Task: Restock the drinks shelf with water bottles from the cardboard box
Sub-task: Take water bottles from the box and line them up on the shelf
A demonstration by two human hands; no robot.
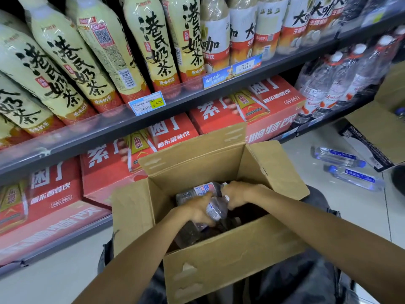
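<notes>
Both hands inside cardboard box (230, 255). Left hand (198, 210) fingers curled tight around water bottle (215, 208). Right hand (237, 194) fingers clenched on second bottle (197, 191).

brown cardboard box (221, 266), red cartons (247, 110)

Cream-labelled milk tea bottles (72, 62) lean in a row on the upper tier, beside white-and-orange latte bottles (243, 29). A yellow price tag (146, 103) reads 4.00; a blue price tag (233, 71) reads 7.0. Below sit red drink cartons (247, 106). A second cardboard box (377, 137) rests on the pale tiled floor (328, 216) at right
</notes>
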